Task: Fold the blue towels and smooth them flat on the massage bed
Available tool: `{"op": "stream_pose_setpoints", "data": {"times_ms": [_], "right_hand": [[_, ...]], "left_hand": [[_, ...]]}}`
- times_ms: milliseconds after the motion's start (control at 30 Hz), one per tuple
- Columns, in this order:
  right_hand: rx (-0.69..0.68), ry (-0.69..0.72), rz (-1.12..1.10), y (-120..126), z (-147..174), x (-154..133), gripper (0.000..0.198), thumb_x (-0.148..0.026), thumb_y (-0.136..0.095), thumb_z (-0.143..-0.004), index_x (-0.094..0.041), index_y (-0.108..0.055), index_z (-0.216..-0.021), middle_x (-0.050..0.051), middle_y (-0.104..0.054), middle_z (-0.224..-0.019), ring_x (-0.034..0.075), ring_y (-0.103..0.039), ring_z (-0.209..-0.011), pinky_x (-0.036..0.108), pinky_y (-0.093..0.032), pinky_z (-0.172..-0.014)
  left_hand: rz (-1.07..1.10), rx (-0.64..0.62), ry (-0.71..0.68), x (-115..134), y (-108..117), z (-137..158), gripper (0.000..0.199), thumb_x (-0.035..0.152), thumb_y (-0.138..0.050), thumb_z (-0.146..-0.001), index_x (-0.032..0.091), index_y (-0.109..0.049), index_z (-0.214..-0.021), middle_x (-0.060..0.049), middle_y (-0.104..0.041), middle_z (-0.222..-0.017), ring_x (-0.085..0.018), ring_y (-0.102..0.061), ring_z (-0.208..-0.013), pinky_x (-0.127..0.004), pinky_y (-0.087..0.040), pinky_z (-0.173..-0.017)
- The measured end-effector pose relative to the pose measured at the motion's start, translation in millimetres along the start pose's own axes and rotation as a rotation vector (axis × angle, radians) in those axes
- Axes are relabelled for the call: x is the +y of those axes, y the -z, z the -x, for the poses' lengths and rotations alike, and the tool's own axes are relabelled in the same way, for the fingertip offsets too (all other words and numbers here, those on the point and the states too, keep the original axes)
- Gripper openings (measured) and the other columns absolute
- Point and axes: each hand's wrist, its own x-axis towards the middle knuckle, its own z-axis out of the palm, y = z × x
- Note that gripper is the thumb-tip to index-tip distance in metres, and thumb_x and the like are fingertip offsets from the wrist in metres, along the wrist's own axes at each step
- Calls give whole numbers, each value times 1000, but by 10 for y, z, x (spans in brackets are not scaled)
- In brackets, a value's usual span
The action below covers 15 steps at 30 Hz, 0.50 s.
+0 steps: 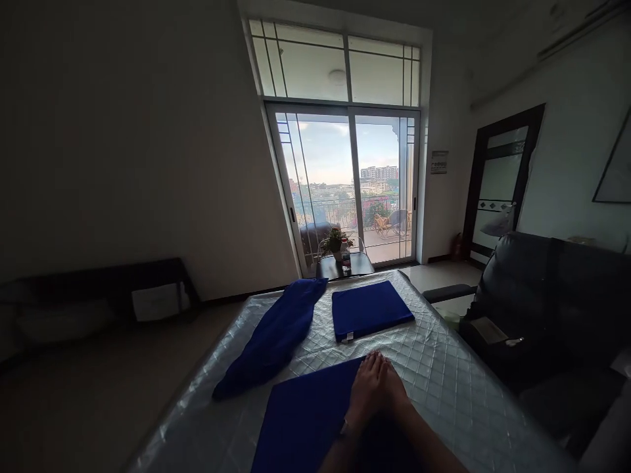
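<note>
A dark blue folded cloth (300, 417) lies flat on the quilted tabletop in front of me. My left hand (365, 391) rests near its far right corner, fingers laid out and close together. Pressed against it is my right hand (393, 387), whose fingers are mostly hidden by the left. Farther off lies a second blue cloth (372, 309), a neat flat rectangle with a small white tag (348, 337) at its near edge. To the left stretches a loose, crumpled blue cloth (276, 335), apart from both hands.
The large table (458, 387) has a silvery quilted cover. Beyond its far edge, a small dark table (362, 264) carries a potted plant (335, 242) and a bottle (346, 257). A black armchair (532, 295) stands to the right. Sliding glass doors (352, 184) are behind.
</note>
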Motion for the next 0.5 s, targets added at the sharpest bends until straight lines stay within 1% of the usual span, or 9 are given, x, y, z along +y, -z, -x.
{"op": "stream_pose_setpoints", "data": {"times_ms": [67,133,233,367,500], "right_hand": [[-26,-11,-11,-10,2,6,69,-36,-42,-94,-17,-29,-159,8,-28,-166,30,-27,-153,47,-18,-128],[-33,-20,-5,-12,2,13,72,-35,-45,-92,-13,-28,-159,10,-27,-167,31,-26,-154,47,-18,-128],[-30,0,0,-46,-2,50,75,-35,-49,-91,-11,-28,-158,13,-25,-167,32,-25,-154,48,-18,-128],[14,46,20,-142,-9,119,74,-31,-49,-91,-12,-26,-159,13,-24,-167,30,-23,-155,47,-18,-128],[53,41,28,-191,-26,141,74,-30,-52,-89,-16,-30,-158,12,-30,-165,31,-28,-153,49,-23,-127]], "left_hand": [[59,-7,55,-28,-31,4,60,44,-17,-103,22,-37,-155,-12,-39,-163,-26,-28,-154,-50,-30,-127],[128,-25,113,-44,-29,16,64,49,-17,-102,20,-34,-157,-13,-33,-166,-26,-24,-156,-49,-25,-129],[161,-48,155,-32,-9,22,70,55,-17,-101,15,-32,-157,-15,-30,-167,-27,-21,-157,-49,-22,-130],[157,-54,157,-13,1,11,71,55,-18,-101,14,-33,-157,-16,-30,-166,-26,-21,-157,-47,-22,-129],[127,-50,138,-21,8,9,68,52,-19,-101,16,-34,-156,-15,-34,-165,-26,-25,-156,-48,-24,-128]]}}
